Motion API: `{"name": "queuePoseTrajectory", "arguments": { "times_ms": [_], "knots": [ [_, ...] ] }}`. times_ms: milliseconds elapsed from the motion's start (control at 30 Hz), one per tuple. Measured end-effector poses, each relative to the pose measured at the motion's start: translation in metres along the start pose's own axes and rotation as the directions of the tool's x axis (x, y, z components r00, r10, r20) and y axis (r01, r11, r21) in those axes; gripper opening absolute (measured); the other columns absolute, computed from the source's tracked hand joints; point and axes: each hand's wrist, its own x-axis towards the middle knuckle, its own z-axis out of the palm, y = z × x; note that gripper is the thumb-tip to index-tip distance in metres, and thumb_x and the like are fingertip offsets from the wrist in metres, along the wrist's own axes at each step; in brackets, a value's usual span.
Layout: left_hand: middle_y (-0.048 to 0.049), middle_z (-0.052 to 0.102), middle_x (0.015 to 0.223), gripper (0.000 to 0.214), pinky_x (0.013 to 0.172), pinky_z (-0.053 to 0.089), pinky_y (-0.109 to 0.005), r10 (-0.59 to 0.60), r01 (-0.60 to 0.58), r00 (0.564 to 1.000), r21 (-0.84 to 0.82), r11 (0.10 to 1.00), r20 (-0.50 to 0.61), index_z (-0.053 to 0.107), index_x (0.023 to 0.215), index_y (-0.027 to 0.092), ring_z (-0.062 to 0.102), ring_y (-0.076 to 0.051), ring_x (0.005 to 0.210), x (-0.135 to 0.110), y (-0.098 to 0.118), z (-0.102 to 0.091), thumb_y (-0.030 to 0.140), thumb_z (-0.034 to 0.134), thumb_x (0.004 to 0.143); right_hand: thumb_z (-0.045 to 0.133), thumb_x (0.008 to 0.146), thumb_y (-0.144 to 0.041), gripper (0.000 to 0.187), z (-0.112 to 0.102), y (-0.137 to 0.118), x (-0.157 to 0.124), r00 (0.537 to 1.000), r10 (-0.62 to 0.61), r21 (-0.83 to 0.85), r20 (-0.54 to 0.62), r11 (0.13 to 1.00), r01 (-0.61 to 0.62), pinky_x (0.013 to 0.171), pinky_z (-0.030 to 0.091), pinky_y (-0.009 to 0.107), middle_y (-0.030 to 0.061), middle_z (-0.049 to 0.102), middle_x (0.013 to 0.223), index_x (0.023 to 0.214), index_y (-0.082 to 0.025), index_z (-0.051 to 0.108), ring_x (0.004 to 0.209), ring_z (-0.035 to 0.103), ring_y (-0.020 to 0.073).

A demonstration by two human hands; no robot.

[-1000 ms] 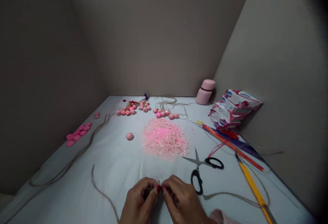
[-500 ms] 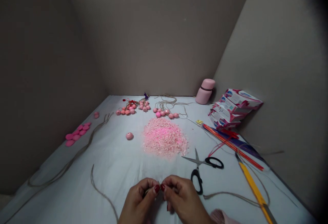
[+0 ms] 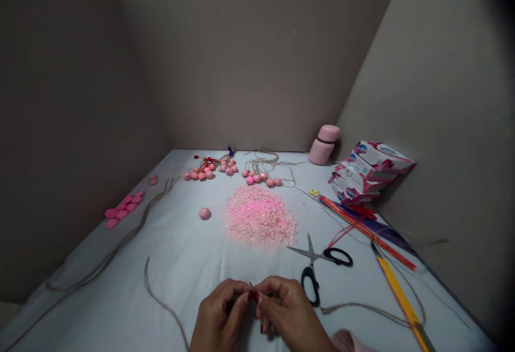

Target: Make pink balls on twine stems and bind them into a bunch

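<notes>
— What is being held?
— A thin strand point(image 3: 251, 285), probably twine, is pinched between the fingertips of the left hand point(image 3: 222, 312) and the right hand point(image 3: 286, 309), which are brought together, thumbnails side by side. Only a short tip is shown above the nails; the rest is hidden by the fingers.
— What is cut off around the grip?
— Both arms are cropped by the bottom edge, and only a scrap of pink sleeve point(image 3: 349, 341) is shown to the right of the grip. To its left, a length of twine point(image 3: 161, 302) is lost at that edge; whether it is joined to the held strand cannot be told. Well to the right, a yellow cutter point(image 3: 396, 290) is cropped too.
— And beyond the grip?
— Straight ahead, a mound of pink chips point(image 3: 261, 218) is spread, with a single bead point(image 3: 205, 213) set to its left. Ahead and right, scissors point(image 3: 313, 258) are laid with blades parted. Farther off, stacked boxes point(image 3: 368, 172) are seen, their small print unreadable.
</notes>
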Motion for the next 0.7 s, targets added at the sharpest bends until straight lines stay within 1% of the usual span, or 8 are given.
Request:
{"name": "queuePoseTrajectory", "arguments": {
  "times_ms": [100,167,233,300,400,500,600,700],
  "knots": [
    [-0.0014,0.066,0.069,0.017,0.062,0.043,-0.022,0.043,-0.042,0.999,0.048,0.998,-0.013,0.068,0.072,0.022,0.062,-0.016,0.065,-0.002,0.003,0.001,0.03,0.056,0.081,0.057,0.073,-0.034,0.023,0.0,-0.002,0.0,1.0,0.022,0.005,-0.014,1.0,-0.022,0.037,0.03,0.016,-0.0022,0.055,0.052,0.071,-0.012,0.058,0.038,0.048,0.007],
    [-0.0016,0.067,0.07,0.017,0.063,0.043,-0.022,0.014,-0.014,1.0,0.013,1.0,-0.024,0.068,0.074,0.022,0.062,-0.016,0.067,-0.002,0.002,0.002,0.032,0.056,0.081,0.055,0.073,-0.034,0.022,0.0,-0.003,0.0,0.999,0.015,-0.001,-0.035,1.0,-0.015,0.037,0.031,0.016,-0.0029,0.053,0.051,0.071,-0.012,0.058,0.037,0.048,0.0068],
    [-0.0001,0.066,0.069,0.017,0.061,0.042,-0.022,-0.056,0.053,0.997,-0.085,0.995,-0.043,0.067,0.084,0.022,0.06,-0.015,0.065,-0.003,0.002,0.004,0.035,0.056,0.081,0.053,0.074,-0.032,0.021,0.0,-0.005,0.0,0.999,0.007,-0.016,-0.052,1.0,-0.008,0.037,0.031,0.017,-0.0032,0.053,0.051,0.071,-0.012,0.058,0.038,0.048,0.0069],
    [0.0024,0.062,0.066,0.021,0.056,0.04,-0.02,-0.132,0.118,0.99,-0.21,0.971,-0.052,0.064,0.093,0.023,0.057,-0.013,0.06,-0.003,0.002,0.005,0.038,0.058,0.08,0.051,0.073,-0.029,0.019,0.0,-0.005,0.0,0.998,-0.002,-0.031,-0.064,1.0,0.0,0.038,0.031,0.017,-0.0033,0.053,0.051,0.07,-0.012,0.058,0.038,0.048,0.0069],
    [0.0045,0.058,0.064,0.023,0.054,0.037,-0.019,-0.193,0.159,0.979,-0.333,0.929,-0.069,0.063,0.091,0.023,0.052,-0.011,0.057,-0.003,0.004,0.005,0.039,0.064,0.076,0.051,0.07,-0.025,0.014,0.0,-0.005,0.001,0.996,-0.003,-0.053,-0.087,0.999,-0.001,0.038,0.032,0.017,-0.0037,0.053,0.049,0.067,-0.013,0.058,0.037,0.047,0.0067],
    [0.0052,0.057,0.062,0.023,0.054,0.036,-0.018,-0.206,0.155,0.972,-0.359,0.92,-0.109,0.064,0.088,0.023,0.05,-0.01,0.057,-0.002,0.007,0.004,0.04,0.067,0.073,0.051,0.067,-0.026,0.014,0.0,-0.006,0.002,0.994,0.007,-0.052,-0.105,0.999,-0.013,0.037,0.033,0.018,-0.0044,0.051,0.047,0.066,-0.013,0.058,0.037,0.046,0.007],
    [0.0059,0.056,0.06,0.021,0.057,0.036,-0.018,-0.193,0.123,0.967,-0.357,0.926,-0.166,0.064,0.086,0.024,0.049,-0.01,0.059,-0.002,0.008,0.004,0.039,0.068,0.072,0.051,0.067,-0.028,0.015,0.0,-0.009,0.003,0.992,0.012,-0.05,-0.127,0.999,-0.018,0.037,0.034,0.018,-0.004,0.051,0.048,0.064,-0.014,0.057,0.037,0.045,0.0074],
    [0.006,0.056,0.06,0.017,0.057,0.037,-0.017,-0.181,0.101,0.962,-0.352,0.93,-0.202,0.065,0.084,0.025,0.049,-0.01,0.059,-0.003,0.009,0.003,0.036,0.067,0.072,0.051,0.065,-0.027,0.014,-0.001,-0.012,0.003,0.988,0.013,-0.058,-0.153,0.998,-0.022,0.037,0.034,0.019,-0.0042,0.051,0.048,0.062,-0.015,0.057,0.037,0.045,0.0076]
  ]
}}
